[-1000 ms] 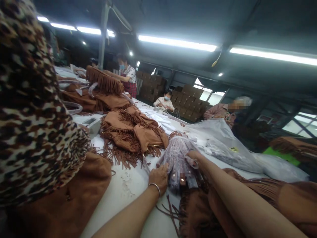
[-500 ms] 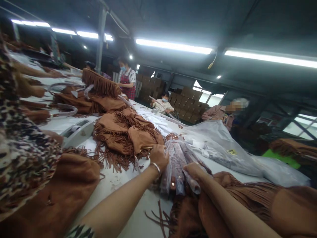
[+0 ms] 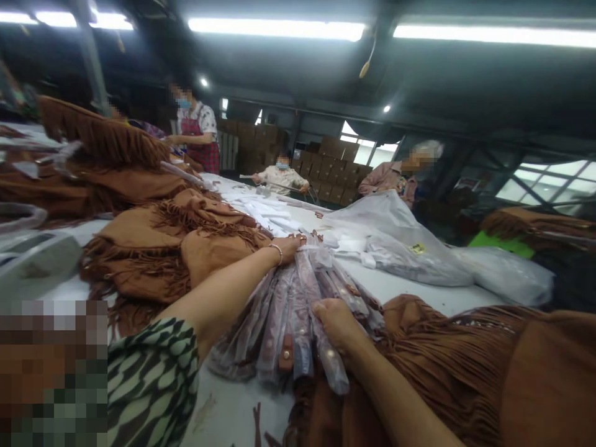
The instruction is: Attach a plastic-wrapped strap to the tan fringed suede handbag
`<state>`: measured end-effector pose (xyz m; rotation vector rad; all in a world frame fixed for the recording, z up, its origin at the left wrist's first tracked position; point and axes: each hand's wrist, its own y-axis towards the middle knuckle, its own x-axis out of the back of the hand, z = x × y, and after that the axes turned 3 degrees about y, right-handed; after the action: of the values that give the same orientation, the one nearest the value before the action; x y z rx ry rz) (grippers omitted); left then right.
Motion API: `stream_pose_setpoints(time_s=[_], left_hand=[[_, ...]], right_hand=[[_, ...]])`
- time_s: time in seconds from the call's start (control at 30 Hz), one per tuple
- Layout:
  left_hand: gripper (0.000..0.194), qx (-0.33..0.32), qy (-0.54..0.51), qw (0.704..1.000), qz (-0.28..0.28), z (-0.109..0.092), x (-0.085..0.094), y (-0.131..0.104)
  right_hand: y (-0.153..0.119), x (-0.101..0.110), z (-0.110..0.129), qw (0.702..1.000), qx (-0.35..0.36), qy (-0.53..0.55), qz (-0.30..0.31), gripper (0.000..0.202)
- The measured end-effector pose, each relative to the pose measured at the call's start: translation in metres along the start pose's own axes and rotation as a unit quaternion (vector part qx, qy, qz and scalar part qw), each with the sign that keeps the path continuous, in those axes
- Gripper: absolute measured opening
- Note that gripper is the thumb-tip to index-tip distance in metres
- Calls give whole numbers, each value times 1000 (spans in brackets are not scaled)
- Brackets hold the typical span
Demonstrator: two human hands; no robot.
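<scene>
A fanned bundle of brown straps (image 3: 300,310) in clear plastic sleeves lies in front of me on the white table. At its gathered far end is my left hand (image 3: 287,250), with a bracelet on the wrist and its fingers closed on the bundle. My right hand (image 3: 333,316) is closed around one sleeved strap at the bundle's right side. Brown fringed bags (image 3: 139,242) lie left of the bundle, and another fringed brown bag (image 3: 437,354) is under and beside my right forearm.
A grey plastic bin (image 3: 40,273) stands at the left. White strips (image 3: 261,208) and a large clear plastic sheet (image 3: 395,230) lie farther back. Across the table are a person in a checked apron (image 3: 200,133), a seated person (image 3: 282,177) and a person in pink (image 3: 386,177).
The view has turned and the bundle shows larger, its straps spread wider to the left. My left hand is now at the far end of the bundle. The patterned sleeve nearby shows more.
</scene>
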<state>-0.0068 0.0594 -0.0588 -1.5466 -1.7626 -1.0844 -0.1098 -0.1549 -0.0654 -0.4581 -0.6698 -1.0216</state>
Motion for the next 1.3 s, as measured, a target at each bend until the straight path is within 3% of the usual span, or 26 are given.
stream_pose_setpoints(time_s=[0.17, 0.3, 0.43, 0.5, 0.6, 0.73, 0.83, 0.9, 1.0, 1.13, 1.23, 1.3], left_hand=[[29, -37, 17, 999, -5, -5, 7, 1], [25, -15, 0, 1000, -18, -8, 11, 12], [11, 73, -38, 996, -31, -3, 10, 29], [15, 114, -75, 990, -47, -2, 8, 33], [18, 152, -158, 973, -74, -1, 11, 22], [18, 200, -293, 925, -138, 3, 37, -25], [15, 234, -386, 863, -224, 2, 62, -81], [21, 267, -446, 815, -257, -3, 73, -125], [29, 319, -522, 742, -275, -16, 77, -190], [37, 370, -594, 669, -250, -41, 76, -262], [49, 321, -699, 616, -173, -63, 80, -299], [47, 266, -754, 576, -167, -77, 84, -316]], right_hand=[[-9, -1, 15, 999, -8, 4, -33, 31], [-10, 1, 16, 1000, 2, -9, -15, 31], [-25, 6, 21, 998, 21, -6, 62, 29], [-36, 11, 28, 993, 27, 18, 113, 28], [-47, 23, 40, 976, 6, 146, 163, 24], [-52, 37, 59, 926, 13, 338, 165, 24], [-61, 33, 74, 865, 79, 460, 183, 34], [-71, 23, 84, 843, 121, 481, 207, 35], [-90, 6, 94, 877, 186, 393, 205, 30], [-118, -12, 109, 933, 275, 155, 175, 26], [-148, -20, 122, 942, 287, 13, 175, 23], [-173, -24, 125, 951, 248, -62, 176, 21]])
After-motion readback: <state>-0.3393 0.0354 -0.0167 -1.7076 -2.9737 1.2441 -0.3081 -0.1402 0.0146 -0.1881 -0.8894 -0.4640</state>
